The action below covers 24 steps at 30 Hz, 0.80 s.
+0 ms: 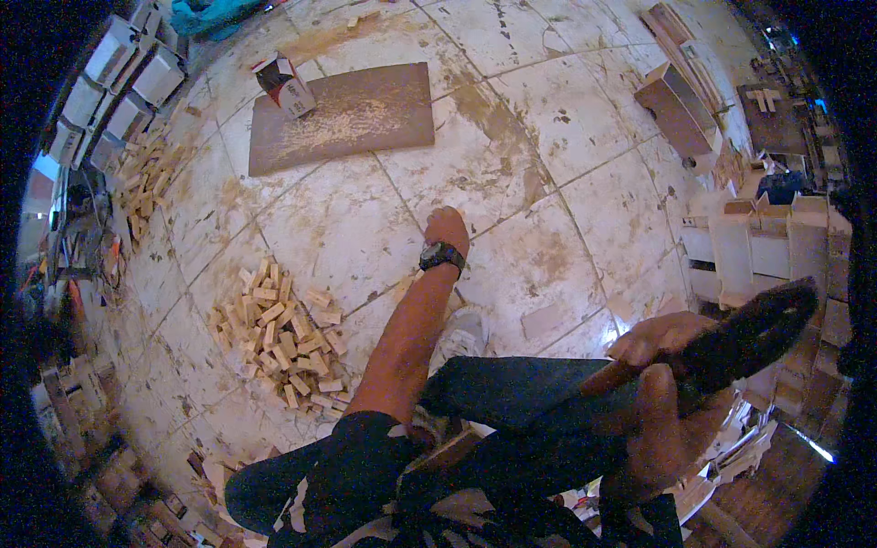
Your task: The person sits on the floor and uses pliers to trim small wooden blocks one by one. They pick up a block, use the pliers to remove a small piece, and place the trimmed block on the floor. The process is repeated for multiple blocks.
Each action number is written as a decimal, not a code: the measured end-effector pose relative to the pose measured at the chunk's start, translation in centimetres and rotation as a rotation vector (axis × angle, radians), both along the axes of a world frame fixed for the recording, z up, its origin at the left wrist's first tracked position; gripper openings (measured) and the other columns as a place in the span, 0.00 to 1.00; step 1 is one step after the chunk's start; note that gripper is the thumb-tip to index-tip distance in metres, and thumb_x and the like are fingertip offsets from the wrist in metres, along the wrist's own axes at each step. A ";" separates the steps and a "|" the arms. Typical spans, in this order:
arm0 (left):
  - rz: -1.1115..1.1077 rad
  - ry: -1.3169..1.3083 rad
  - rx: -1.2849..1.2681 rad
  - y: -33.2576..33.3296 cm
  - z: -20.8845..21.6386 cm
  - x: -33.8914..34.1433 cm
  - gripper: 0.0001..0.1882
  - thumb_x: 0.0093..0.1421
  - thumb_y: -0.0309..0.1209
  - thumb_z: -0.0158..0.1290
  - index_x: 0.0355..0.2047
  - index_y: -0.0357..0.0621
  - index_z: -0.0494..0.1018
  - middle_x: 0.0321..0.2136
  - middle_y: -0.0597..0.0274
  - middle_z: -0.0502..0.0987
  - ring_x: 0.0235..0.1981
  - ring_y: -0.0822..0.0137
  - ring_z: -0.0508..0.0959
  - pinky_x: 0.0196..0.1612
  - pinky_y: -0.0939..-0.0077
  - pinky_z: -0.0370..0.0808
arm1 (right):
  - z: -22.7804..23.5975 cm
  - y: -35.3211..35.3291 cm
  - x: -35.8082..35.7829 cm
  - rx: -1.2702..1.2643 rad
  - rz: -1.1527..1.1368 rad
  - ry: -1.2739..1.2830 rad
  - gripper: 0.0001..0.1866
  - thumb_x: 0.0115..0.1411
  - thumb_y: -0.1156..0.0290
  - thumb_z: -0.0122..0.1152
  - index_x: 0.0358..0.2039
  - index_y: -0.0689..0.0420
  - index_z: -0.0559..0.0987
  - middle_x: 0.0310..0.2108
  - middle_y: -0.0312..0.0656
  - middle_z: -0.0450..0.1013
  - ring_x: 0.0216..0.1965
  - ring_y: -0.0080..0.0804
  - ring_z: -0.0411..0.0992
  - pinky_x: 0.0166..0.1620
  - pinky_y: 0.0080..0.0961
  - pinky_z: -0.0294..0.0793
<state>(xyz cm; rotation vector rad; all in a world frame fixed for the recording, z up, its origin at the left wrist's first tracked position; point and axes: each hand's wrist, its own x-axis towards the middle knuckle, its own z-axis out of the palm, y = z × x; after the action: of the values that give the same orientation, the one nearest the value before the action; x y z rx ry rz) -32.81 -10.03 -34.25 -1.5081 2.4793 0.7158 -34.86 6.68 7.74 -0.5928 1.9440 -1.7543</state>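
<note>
- Left hand (447,228) reaching out low over the tiled floor (566,137), wristwatch (441,256) on the wrist; fingers curling under and hidden, so cannot tell whether the grip is apart or together; nothing showing in it.
- Right hand (662,365) staying near the knee, grip clamped on a dark curved tool (749,333), looking like a brush or rasp; tip pointing up and right, keeping it off the floor.
- Pile of small wooden blocks (279,333) lying on the floor left of the left forearm, well apart from the hand.
- Brown board (352,114) dusted with sawdust lying farther off, small carton (285,84) sitting on its corner.
- White boxes (763,242) stacking at right.
</note>
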 end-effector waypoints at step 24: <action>-0.510 -0.008 -0.337 -0.5 0.1 1.6 0.08 0.56 0.27 0.46 0.28 0.38 0.73 0.29 0.54 0.73 0.33 0.58 0.76 0.30 0.68 0.78 | 0.1 0.8 -0.5 0.097 0.017 -0.062 0.14 0.54 0.69 0.63 0.35 0.61 0.70 0.29 0.43 0.69 0.27 0.28 0.70 0.27 0.22 0.74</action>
<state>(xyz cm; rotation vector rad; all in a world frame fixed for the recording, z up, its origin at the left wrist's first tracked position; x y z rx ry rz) -31.24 -10.52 -34.18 -0.8684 2.9022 0.2104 -35.35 7.53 7.83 -0.5130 1.9631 -1.6381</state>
